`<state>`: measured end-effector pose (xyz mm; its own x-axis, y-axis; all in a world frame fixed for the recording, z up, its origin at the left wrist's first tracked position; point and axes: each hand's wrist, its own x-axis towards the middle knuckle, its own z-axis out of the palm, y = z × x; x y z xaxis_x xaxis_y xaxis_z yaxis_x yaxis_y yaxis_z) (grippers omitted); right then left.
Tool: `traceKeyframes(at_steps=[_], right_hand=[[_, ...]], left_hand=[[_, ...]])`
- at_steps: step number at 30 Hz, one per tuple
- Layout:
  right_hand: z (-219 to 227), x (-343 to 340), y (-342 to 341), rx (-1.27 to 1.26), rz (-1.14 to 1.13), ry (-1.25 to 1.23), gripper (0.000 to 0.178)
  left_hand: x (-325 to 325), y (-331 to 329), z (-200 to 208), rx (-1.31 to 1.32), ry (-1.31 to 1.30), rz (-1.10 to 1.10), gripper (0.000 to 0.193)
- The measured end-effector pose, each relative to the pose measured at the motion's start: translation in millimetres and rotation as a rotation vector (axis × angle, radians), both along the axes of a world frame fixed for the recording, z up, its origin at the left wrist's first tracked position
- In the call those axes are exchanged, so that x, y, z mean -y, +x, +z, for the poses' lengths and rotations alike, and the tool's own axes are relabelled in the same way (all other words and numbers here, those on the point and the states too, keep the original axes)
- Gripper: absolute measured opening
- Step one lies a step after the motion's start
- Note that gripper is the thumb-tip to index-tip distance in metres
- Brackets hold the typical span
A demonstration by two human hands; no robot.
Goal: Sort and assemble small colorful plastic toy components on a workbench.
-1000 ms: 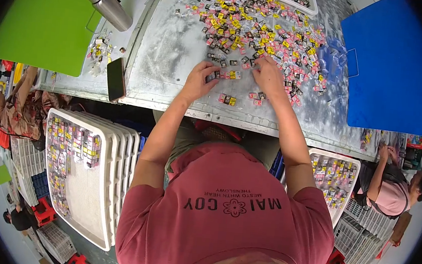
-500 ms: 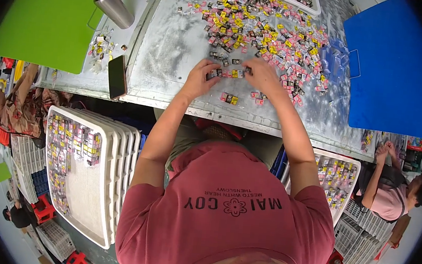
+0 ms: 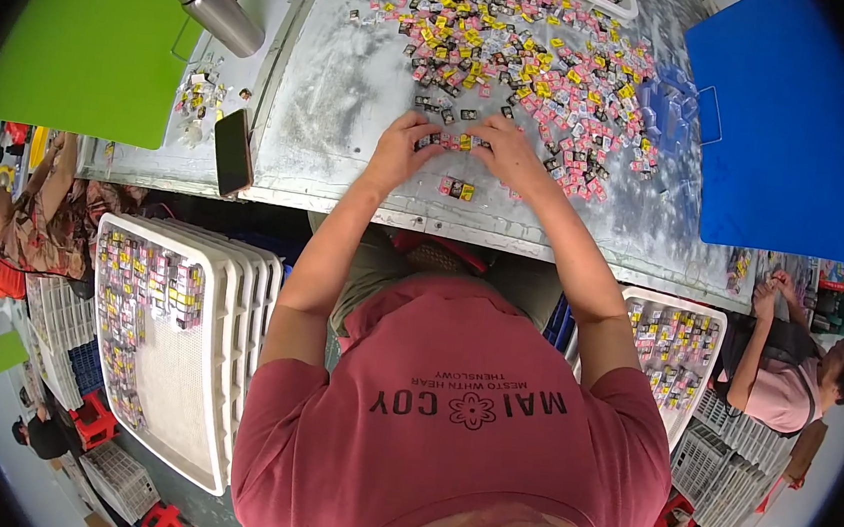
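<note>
A short row of small labelled blocks (image 3: 463,142), pink, black and yellow, lies on the metal tabletop between my hands. My left hand (image 3: 404,150) curls round the left end of the row, thumb and fingers gripping it from the side. At the right end, my right hand (image 3: 513,158) presses its fingertips against the blocks. Just nearer to me is a small joined group of similar blocks (image 3: 457,187). A few loose black blocks (image 3: 436,105) lie just beyond the row. What exactly the blocks are is too small to tell.
Beyond my hands spreads a heap of loose blocks (image 3: 520,61), with a white tray (image 3: 621,2) behind. Clear plastic pieces (image 3: 668,109) lie right, near a blue board (image 3: 795,126). At left are a phone (image 3: 233,152), a steel flask (image 3: 215,10) and stacked white trays (image 3: 234,347). Co-workers sit either side.
My right hand has moved left, toward my left hand, and the row between them looks pressed closer together. The few pink blocks near my right wrist are now mostly hidden.
</note>
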<state>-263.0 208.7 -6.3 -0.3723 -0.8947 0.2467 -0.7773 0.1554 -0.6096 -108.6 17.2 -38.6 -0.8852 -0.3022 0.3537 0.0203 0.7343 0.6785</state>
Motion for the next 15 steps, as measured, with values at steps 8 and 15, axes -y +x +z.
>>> traceKeyframes(at_steps=[8,15], right_hand=[[42,-41,43,0.094,-0.017,0.159,0.032],[24,-65,89,0.187,-0.064,0.107,0.034]], left_hand=[[-29,43,54,0.090,0.051,-0.119,0.032],[-46,74,45,0.189,0.098,-0.180,0.034]])
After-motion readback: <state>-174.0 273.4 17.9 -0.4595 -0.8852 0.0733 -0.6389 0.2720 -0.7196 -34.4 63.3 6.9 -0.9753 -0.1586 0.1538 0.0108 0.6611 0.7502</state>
